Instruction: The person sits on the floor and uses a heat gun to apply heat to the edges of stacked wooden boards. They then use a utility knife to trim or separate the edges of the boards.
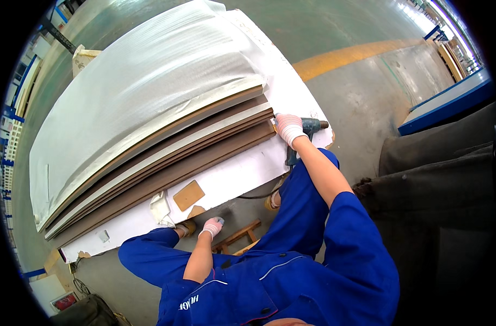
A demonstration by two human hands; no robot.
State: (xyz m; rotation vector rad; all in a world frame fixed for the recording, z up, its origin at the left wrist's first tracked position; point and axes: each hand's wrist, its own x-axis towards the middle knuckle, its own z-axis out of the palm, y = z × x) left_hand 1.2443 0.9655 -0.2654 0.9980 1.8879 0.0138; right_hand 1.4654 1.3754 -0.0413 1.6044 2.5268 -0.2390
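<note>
My left hand, in a pink-and-white striped glove, hangs in front of the table edge near my knee. Its fingers are curled, with a pale grey patch at their tips; whether they hold something is hidden. Gloved alike, my right hand reaches to the right end of a stack of brown boards. Its fingertips lie against or close to the board ends and are mostly hidden. Just right of that hand a dark teal heat gun lies on the white table, nozzle pointing right. White foam sheeting covers the boards behind.
A tan rectangular piece and a crumpled white cloth lie along the table's near edge. Under me is a wooden stool. Dark draped fabric and a blue-edged platform stand to the right.
</note>
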